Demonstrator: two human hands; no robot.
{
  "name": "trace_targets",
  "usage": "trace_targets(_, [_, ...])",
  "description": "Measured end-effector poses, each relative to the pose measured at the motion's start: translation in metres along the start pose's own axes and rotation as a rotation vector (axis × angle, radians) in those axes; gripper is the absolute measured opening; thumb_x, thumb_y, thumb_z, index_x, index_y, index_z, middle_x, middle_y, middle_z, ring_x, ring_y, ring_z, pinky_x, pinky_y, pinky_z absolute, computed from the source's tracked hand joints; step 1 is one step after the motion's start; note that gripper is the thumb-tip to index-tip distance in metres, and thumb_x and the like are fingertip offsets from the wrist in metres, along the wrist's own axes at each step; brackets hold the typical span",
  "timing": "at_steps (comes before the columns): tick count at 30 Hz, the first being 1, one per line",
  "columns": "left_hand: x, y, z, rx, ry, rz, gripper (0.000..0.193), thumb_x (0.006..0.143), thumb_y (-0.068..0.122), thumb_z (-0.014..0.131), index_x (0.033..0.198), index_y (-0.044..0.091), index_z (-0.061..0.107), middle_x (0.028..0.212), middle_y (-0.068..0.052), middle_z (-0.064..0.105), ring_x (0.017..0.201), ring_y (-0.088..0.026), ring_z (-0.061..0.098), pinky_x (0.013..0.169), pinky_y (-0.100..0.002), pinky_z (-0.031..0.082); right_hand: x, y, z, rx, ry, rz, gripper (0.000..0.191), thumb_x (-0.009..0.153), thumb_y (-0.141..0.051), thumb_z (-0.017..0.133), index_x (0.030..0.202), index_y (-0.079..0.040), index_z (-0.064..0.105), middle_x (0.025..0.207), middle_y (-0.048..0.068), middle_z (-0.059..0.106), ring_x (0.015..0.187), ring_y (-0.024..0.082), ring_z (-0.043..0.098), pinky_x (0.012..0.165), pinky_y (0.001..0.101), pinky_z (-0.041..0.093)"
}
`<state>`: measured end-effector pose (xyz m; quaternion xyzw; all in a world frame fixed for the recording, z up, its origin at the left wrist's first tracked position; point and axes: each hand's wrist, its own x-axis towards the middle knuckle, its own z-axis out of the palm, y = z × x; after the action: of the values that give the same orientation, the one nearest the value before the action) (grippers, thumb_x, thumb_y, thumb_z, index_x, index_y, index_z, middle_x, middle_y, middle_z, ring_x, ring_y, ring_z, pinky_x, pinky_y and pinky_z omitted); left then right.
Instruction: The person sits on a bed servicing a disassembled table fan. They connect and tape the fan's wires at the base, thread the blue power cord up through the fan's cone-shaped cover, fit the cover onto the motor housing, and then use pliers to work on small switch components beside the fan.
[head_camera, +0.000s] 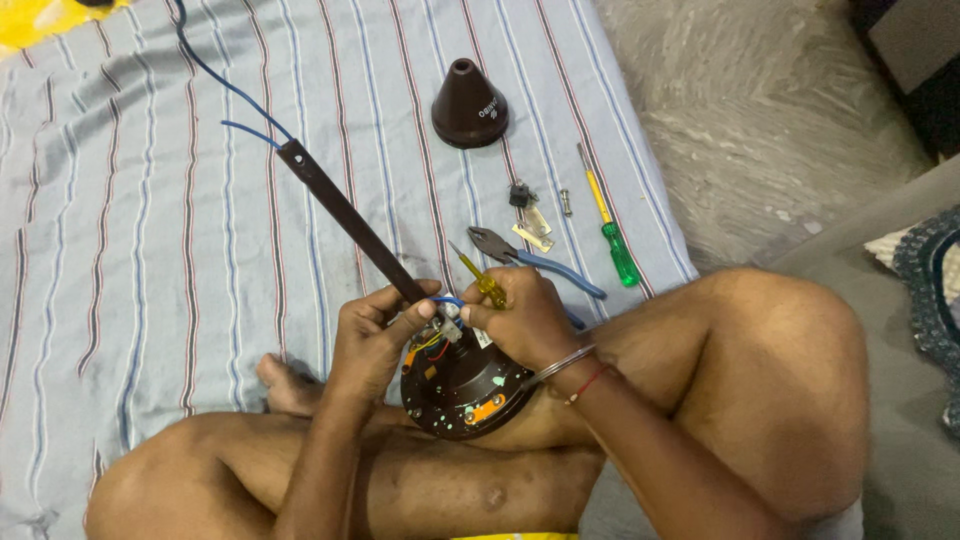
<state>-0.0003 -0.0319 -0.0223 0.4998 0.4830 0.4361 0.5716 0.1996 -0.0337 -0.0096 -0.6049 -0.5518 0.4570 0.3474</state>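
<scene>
Your left hand (375, 335) has its grip clamped on the lower end of the dark brown rod (345, 215), right where it meets the round black motor housing (462, 385) resting on your crossed legs. Your right hand (520, 315) grips a small yellow-handled screwdriver (478, 277), tip pointing up and away, just above the wiring. Blue-handled pliers (535, 260), a green-handled screwdriver (610, 228) and a brown cone-shaped cover (469, 104) lie on the striped sheet (120, 220).

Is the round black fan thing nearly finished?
Not yet. The brown cone cover lies apart on the striped sheet. The left hand and right hand work at the wires on the round black motor. Blue-handled pliers lie nearby.
</scene>
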Motion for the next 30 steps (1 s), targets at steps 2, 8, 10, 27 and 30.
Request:
trace_targets(2, [0.0, 0.002, 0.0, 0.004, -0.008, -0.003, 0.03, 0.09, 0.013, 0.076, 0.116, -0.002, 0.076, 0.093, -0.004, 0.077, 0.084, -0.009, 0.067, 0.077, -0.026, 0.055, 0.001, 0.001, -0.002, 0.02, -0.048, 0.016, 0.015, 0.076, -0.012, 0.082, 0.087, -0.003, 0.076, 0.072, 0.007, 0.075, 0.065, 0.012, 0.067, 0.062, 0.0301, 0.054])
trace_targets(8, [-0.003, 0.007, 0.0, -0.032, -0.044, -0.011, 0.032, 0.089, 0.014, 0.075, 0.117, -0.003, 0.075, 0.093, -0.005, 0.078, 0.086, -0.01, 0.069, 0.079, -0.026, 0.056, -0.003, 0.003, -0.006, -0.208, 0.031, -0.258, 0.022, 0.074, -0.018, 0.085, 0.09, -0.006, 0.077, 0.075, 0.014, 0.074, 0.068, 0.022, 0.073, 0.063, 0.0361, 0.054])
trace_targets(10, [-0.003, 0.008, 0.0, -0.025, -0.042, -0.016, 0.031, 0.089, 0.013, 0.075, 0.116, -0.002, 0.075, 0.094, -0.006, 0.078, 0.086, -0.01, 0.07, 0.079, -0.026, 0.057, -0.004, 0.004, -0.006, -0.205, 0.033, -0.246, 0.021, 0.074, -0.018, 0.084, 0.09, -0.007, 0.077, 0.075, 0.014, 0.074, 0.069, 0.024, 0.074, 0.063, 0.0364, 0.055])
trace_targets(27, [0.0, 0.001, 0.002, -0.015, -0.036, 0.015, 0.028, 0.09, 0.012, 0.075, 0.114, -0.003, 0.076, 0.091, -0.005, 0.076, 0.083, -0.009, 0.068, 0.075, -0.026, 0.057, 0.004, 0.011, -0.004, -0.145, -0.043, -0.108, 0.017, 0.078, -0.017, 0.083, 0.088, -0.006, 0.075, 0.067, 0.008, 0.072, 0.061, 0.013, 0.065, 0.061, 0.0332, 0.051])
trace_targets(30, [0.002, -0.003, 0.0, -0.026, -0.044, 0.021, 0.028, 0.09, 0.011, 0.075, 0.114, -0.003, 0.076, 0.095, -0.003, 0.077, 0.084, -0.008, 0.068, 0.077, -0.025, 0.057, 0.006, 0.015, 0.0, -0.115, -0.03, -0.124, 0.017, 0.077, -0.016, 0.083, 0.088, -0.006, 0.076, 0.069, 0.008, 0.072, 0.062, 0.012, 0.066, 0.062, 0.0328, 0.052])
